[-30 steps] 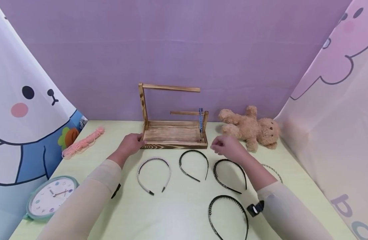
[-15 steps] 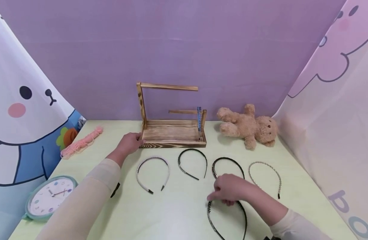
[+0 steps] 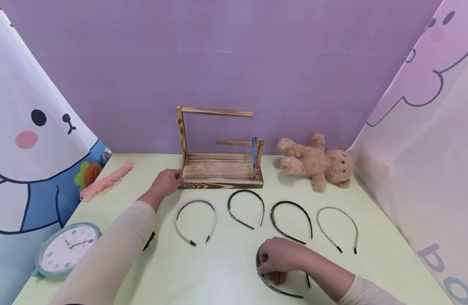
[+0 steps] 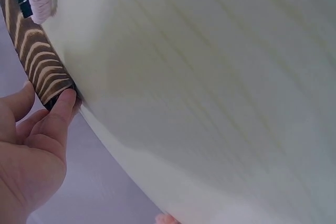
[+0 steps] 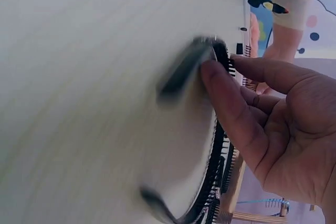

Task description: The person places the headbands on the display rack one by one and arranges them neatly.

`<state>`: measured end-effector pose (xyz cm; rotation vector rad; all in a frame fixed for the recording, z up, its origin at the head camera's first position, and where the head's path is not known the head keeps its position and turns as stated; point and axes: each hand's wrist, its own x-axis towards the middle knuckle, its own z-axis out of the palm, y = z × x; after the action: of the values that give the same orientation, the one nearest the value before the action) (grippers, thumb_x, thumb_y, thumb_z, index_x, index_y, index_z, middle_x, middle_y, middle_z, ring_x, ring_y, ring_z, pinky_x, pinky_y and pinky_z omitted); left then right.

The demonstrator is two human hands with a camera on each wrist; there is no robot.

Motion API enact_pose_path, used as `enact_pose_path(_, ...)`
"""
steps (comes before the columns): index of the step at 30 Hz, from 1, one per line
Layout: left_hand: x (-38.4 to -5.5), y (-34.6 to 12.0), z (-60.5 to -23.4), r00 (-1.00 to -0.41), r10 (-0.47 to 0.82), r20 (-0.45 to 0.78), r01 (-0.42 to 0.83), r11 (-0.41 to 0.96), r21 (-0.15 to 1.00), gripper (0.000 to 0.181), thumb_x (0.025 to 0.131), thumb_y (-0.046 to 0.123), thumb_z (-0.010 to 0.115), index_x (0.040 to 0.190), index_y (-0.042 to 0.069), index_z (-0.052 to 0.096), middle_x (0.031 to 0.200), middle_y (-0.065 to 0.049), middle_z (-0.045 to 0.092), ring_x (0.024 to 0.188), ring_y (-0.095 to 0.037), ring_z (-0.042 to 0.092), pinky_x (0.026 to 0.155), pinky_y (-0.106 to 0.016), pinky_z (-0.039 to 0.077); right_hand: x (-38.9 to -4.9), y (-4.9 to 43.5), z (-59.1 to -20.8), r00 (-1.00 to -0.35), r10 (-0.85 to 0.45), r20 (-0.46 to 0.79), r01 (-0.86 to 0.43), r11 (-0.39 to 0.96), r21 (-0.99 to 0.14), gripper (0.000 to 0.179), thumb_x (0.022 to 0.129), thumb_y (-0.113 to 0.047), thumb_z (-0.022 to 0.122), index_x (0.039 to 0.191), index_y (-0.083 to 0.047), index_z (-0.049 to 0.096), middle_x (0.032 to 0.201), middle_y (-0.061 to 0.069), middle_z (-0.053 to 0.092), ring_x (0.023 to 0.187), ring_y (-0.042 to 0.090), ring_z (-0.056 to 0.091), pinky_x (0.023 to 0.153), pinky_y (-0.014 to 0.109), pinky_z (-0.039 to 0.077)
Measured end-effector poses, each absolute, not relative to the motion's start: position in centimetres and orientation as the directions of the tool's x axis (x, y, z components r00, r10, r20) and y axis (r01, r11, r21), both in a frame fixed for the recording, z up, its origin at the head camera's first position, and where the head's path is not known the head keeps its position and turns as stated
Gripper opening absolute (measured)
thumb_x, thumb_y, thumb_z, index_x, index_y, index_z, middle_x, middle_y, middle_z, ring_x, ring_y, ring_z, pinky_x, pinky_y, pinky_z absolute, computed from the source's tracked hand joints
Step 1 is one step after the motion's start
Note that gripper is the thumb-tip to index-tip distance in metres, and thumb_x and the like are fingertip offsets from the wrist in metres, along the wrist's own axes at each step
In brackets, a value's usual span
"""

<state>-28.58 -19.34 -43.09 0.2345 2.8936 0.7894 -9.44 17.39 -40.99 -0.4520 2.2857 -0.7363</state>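
At the head view's lower center-right, your right hand [image 3: 281, 257] pinches a black headband [image 3: 272, 288] between thumb and fingers. Near center, your left hand [image 3: 167, 183] grips a wooden stand [image 3: 222, 185] at its left corner. 4 more headbands [image 3: 182, 236] lie before it.

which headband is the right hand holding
The black headband nearest the person: the right hand pinches it, while no hand touches the other headbands.

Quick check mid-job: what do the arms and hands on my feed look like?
No gloves show on the left hand or right hand. The left sleeve and right sleeve are plain cream, ending short of the wrists. A small black device is on the left sleeve.
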Motion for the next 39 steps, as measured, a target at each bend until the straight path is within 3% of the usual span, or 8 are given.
enact_pose_path(5,-28.5,-19.3,-43.2,-0.979,0.192,-0.070,0.132,0.856,0.499,0.055,0.102,0.026,0.054,0.146,-0.004,0.040,0.140,-0.028,0.051,0.126,-0.045,0.050,0.105,-0.054,0.040,-9.2,17.1,-40.6,-0.703,-0.519,-0.486,-0.118,0.759,-0.640,0.021,0.088,-0.015,0.067,0.069,-0.014,0.058,0.063,0.002,0.065,0.050,0.019,0.065,0.048,0.032,0.054)
enact_pose_path(11,-28.5,-19.3,-43.1,-0.980,0.184,-0.078,0.122,0.860,0.496,0.054,0.102,0.025,0.053,0.145,-0.004,0.040,0.141,-0.027,0.049,0.128,-0.045,0.048,0.106,-0.053,0.040,-10.0,17.2,-38.7,-0.704,-0.585,-0.403,-0.167,0.688,-0.706,0.019,0.098,-0.019,0.056,0.079,-0.014,0.059,0.067,0.002,0.066,0.054,0.020,0.066,0.050,0.032,0.055)
enact_pose_path(17,-28.7,-19.2,-43.1,-0.980,0.179,-0.087,0.110,0.854,0.509,0.055,0.102,0.025,0.053,0.146,-0.004,0.039,0.141,-0.028,0.049,0.130,-0.045,0.046,0.107,-0.053,0.039,-11.4,17.2,-36.4,-0.704,-0.630,-0.328,-0.153,0.585,-0.797,0.018,0.102,-0.020,0.051,0.092,-0.010,0.061,0.073,0.008,0.067,0.062,0.026,0.067,0.057,0.040,0.058)
enact_pose_path(27,-28.6,-19.5,-43.3,-0.978,0.196,-0.072,0.133,0.851,0.508,0.054,0.102,0.025,0.054,0.146,-0.003,0.041,0.140,-0.027,0.051,0.125,-0.043,0.052,0.105,-0.052,0.041,-13.8,16.1,-35.2,-0.735,-0.665,-0.135,-0.095,0.298,-0.950,0.012,0.099,-0.008,0.054,0.108,-0.001,0.058,0.093,0.014,0.065,0.090,0.029,0.068,0.084,0.041,0.057)
enact_pose_path(33,-28.6,-19.5,-43.3,-0.977,0.205,-0.064,0.148,0.859,0.490,0.054,0.102,0.025,0.054,0.145,-0.003,0.041,0.137,-0.027,0.054,0.105,-0.037,0.058,0.093,-0.049,0.045,-16.0,14.4,-35.3,-0.794,-0.607,-0.027,-0.155,0.245,-0.957,0.012,0.098,-0.010,0.058,0.107,-0.002,0.059,0.096,0.014,0.064,0.096,0.029,0.067,0.090,0.039,0.056)
enact_pose_path(39,-28.6,-19.5,-43.4,-0.980,0.184,-0.081,0.113,0.839,0.532,0.054,0.102,0.025,0.053,0.147,-0.002,0.039,0.143,-0.026,0.049,0.123,-0.042,0.052,0.102,-0.051,0.042,-19.2,12.2,-36.2,-0.848,-0.522,0.098,-0.250,0.228,-0.941,0.017,0.098,-0.008,0.058,0.113,-0.002,0.060,0.106,0.015,0.066,0.098,0.026,0.068,0.090,0.038,0.056)
